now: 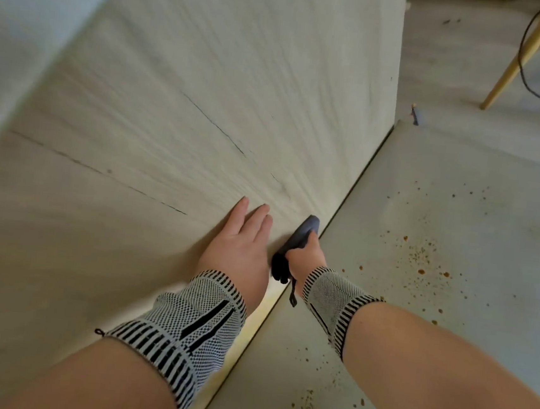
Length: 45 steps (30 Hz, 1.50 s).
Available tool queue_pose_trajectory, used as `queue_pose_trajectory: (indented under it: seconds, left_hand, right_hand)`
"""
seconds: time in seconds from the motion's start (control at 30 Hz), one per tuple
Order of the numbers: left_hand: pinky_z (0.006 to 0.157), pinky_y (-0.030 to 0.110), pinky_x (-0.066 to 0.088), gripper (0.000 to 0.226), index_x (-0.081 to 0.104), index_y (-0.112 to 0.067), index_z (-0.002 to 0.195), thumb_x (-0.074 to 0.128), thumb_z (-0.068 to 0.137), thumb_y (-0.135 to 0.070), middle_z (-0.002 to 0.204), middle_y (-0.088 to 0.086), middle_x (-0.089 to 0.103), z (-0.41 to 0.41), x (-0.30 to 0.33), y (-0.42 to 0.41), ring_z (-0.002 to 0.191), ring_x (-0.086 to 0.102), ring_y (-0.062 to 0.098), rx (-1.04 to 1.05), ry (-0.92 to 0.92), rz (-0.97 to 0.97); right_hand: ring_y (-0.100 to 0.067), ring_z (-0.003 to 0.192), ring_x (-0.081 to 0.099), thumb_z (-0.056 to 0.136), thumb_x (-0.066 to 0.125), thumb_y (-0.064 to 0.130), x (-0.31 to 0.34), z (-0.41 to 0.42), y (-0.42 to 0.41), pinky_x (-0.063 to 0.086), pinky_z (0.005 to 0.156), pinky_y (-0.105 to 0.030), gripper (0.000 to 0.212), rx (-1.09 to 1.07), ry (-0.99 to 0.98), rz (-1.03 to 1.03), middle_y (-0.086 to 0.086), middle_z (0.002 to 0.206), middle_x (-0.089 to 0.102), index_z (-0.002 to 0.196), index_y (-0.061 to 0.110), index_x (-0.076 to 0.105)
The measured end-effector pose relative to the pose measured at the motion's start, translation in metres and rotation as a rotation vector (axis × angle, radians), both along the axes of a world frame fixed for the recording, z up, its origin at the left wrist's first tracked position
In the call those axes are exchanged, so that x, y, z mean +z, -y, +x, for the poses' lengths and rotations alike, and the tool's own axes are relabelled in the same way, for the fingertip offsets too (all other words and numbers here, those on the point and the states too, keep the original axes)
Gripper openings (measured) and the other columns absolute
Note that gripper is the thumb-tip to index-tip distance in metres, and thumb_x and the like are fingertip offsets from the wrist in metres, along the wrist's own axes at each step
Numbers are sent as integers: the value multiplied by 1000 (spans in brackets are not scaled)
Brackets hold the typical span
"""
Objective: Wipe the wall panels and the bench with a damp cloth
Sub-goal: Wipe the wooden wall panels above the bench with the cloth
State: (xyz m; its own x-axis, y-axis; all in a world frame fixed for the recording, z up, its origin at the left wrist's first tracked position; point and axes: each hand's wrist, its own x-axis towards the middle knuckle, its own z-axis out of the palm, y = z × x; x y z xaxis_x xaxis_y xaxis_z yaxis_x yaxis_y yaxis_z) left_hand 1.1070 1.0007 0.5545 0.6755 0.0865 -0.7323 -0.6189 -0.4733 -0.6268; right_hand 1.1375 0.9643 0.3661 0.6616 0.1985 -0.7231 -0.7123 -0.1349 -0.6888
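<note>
Left hand point(241, 244) flat on wall panel point(207, 83); right hand point(305, 254) holds cloth point(301, 237).

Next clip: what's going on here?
A person is wiping a pale wood-grain wall panel low down, near its seam with the bench. The right hand grips a dark grey cloth against the panel, while the left hand rests flat on it alongside. The bench top has brown crumbs scattered on it.
</note>
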Motion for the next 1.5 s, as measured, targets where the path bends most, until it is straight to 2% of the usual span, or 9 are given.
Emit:
queue_pose_trajectory:
  seconds: [0.2, 0.47, 0.6, 0.77, 0.9, 1.03, 1.13, 1.37, 1.5]
  left_hand:
    - [114, 59, -16, 57, 19, -7, 156, 21, 104, -31, 164, 17, -8, -16, 62, -2, 149, -19, 35, 53, 209, -100]
    - [122, 47, 5, 61, 13, -9, 156, 32, 100, -22, 163, 6, 4, -81, 141, -16, 151, -8, 28, 242, 398, -328]
    - [119, 36, 22, 53, 22, -16, 155, 36, 104, -24, 164, 1, 15, -129, 175, -12, 150, 15, 19, 766, 707, -742]
    - [114, 37, 32, 49, 40, -14, 148, 38, 105, -37, 151, 8, 44, -196, 216, -8, 138, 42, 25, 1198, 975, -1241]
    - [102, 41, 44, 26, 59, -23, 104, 47, 101, -45, 119, 5, 61, -240, 237, -12, 119, 59, 28, 1543, 1084, -1770]
    - [97, 48, 52, 27, 63, -21, 107, 64, 92, -43, 114, 7, 69, -284, 242, -26, 109, 64, 27, 1750, 1266, -1989]
    - [87, 46, 56, 22, 59, -17, 117, 59, 98, -27, 110, 8, 67, -314, 239, -38, 104, 63, 26, 1825, 1464, -2008]
    - [71, 35, 52, 19, 60, -14, 115, 51, 99, -21, 105, 9, 68, -343, 229, -41, 98, 62, 27, 1988, 1756, -2176]
    - [69, 35, 50, 21, 61, -8, 109, 49, 98, -21, 104, 14, 69, -323, 215, -24, 97, 62, 28, 2054, 1838, -2205]
  right_hand:
    - [-34, 109, 55, 94, 44, 0, 96, 12, 14, 49, 67, -34, 77, -113, 1, 118, -13, 143, 40, 155, 32, 9]
    - [-37, 124, 49, 88, 49, -3, 227, -13, 8, 53, 85, -43, 80, -228, 249, 322, -7, 155, 28, 153, 35, 22]
    - [-29, 90, 62, 88, 46, -8, 283, -57, 25, 55, 75, -45, 75, -51, 345, 436, -8, 145, 43, 151, 31, 32]
    - [-36, 101, 63, 83, 46, -11, 332, -135, 46, 53, 89, -54, 63, 232, 457, 394, -12, 114, 63, 139, 18, 48]
    - [-30, 96, 67, 76, 53, -8, 371, -193, 50, 56, 84, -52, 69, 512, 631, 311, -4, 108, 67, 135, 27, 51]
    - [-10, 91, 61, 77, 50, -13, 399, -239, 44, 51, 66, -17, 69, 763, 774, 320, 1, 108, 64, 134, 27, 53]
    - [-13, 100, 60, 78, 54, -7, 404, -255, 31, 54, 80, -24, 63, 871, 842, 302, 0, 117, 62, 131, 28, 55]
    - [-15, 109, 57, 88, 67, 19, 394, -247, 10, 48, 95, -37, 69, 795, 698, 269, 2, 132, 47, 148, 27, 33]
    - [-21, 110, 59, 92, 64, 25, 388, -215, 14, 46, 100, -45, 31, 985, 361, 363, -5, 119, 66, 121, 15, 61]
